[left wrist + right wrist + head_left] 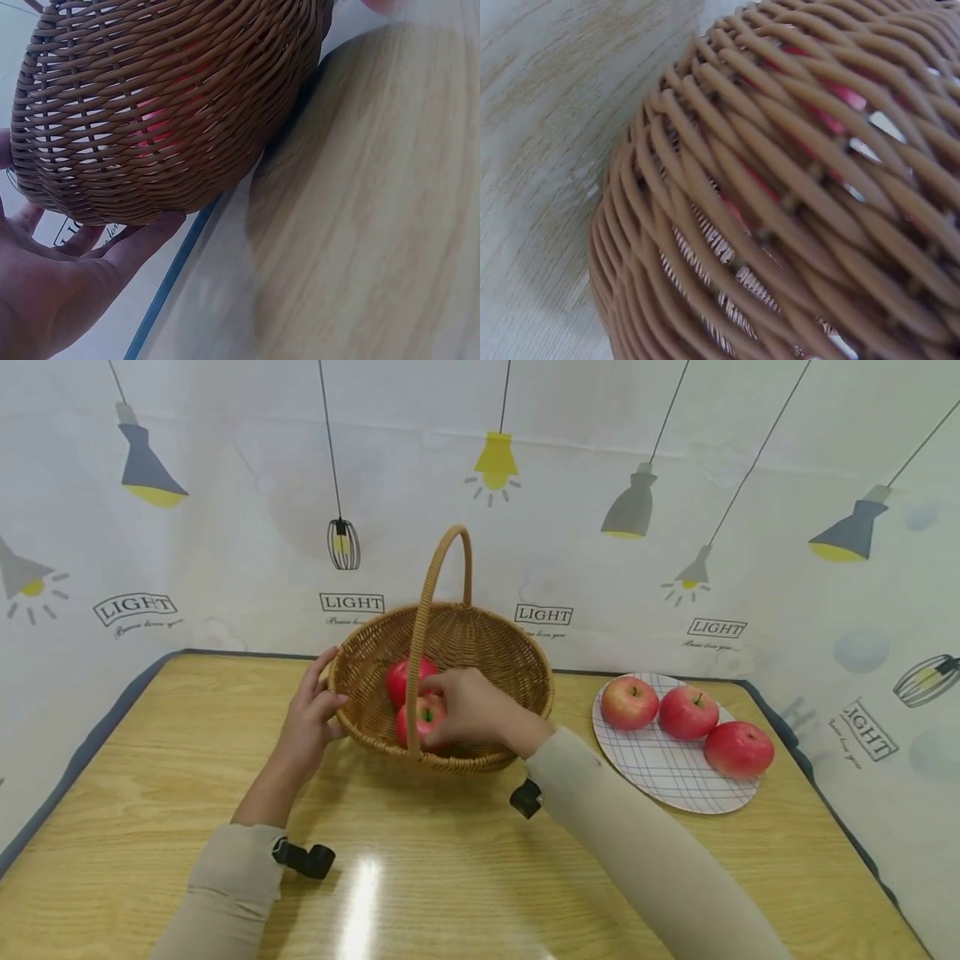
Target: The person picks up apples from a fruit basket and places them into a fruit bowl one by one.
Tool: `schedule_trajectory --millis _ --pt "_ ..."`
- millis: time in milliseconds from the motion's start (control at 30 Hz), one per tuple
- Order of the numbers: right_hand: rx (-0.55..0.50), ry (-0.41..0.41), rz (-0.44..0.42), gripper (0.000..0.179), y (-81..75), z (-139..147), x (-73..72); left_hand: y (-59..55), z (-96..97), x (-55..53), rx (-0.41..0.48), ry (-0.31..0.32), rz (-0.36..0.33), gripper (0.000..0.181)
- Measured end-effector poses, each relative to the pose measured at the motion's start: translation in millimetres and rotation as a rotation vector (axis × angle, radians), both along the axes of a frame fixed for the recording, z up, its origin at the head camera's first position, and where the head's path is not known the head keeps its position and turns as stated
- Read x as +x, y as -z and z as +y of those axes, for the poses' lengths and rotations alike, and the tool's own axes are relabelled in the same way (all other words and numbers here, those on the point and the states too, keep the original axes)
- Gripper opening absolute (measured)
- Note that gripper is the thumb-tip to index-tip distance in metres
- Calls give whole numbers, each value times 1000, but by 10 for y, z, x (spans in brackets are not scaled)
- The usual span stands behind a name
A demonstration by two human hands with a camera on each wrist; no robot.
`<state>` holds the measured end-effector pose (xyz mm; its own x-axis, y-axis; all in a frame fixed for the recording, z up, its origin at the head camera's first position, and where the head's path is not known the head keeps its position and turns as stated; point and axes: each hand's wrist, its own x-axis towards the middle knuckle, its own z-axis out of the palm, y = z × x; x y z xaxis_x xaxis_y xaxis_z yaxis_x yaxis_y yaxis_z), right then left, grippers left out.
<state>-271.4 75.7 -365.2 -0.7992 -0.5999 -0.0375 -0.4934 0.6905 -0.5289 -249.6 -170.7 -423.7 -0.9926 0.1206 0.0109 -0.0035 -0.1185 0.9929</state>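
Observation:
A brown wicker basket (504,647) with a tall arched handle stands near the back of the wooden table. My left hand (303,720) holds its left side, thumb at the rim; the left wrist view shows the fingers (146,244) against the woven wall. Inside the basket, my right hand (474,706) grips a red apple (424,720) close to the handle's base. Another red apple (400,683) lies just behind it, partly hidden by the handle. In the right wrist view, the basket's wall (727,180) hides the hand, and red shows through the weave.
To the right, a white checked plate (651,767) bears three red apples, the left one (628,702), the middle one (687,712) and the right one (738,749). A wall cloth (570,518) printed with lamps rises behind the table (420,860).

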Motion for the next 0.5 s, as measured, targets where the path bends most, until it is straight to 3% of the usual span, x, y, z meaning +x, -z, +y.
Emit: schedule_trajectory --millis 200,333,500 --pt "-100 94 86 69 -58 144 80 -10 -14 21 2 3 3 73" --pt "-191 201 165 66 -143 329 166 -10 11 4 4 28 5 73" --pt "-348 280 191 64 -240 543 303 -23 29 14 7 18 3 73"
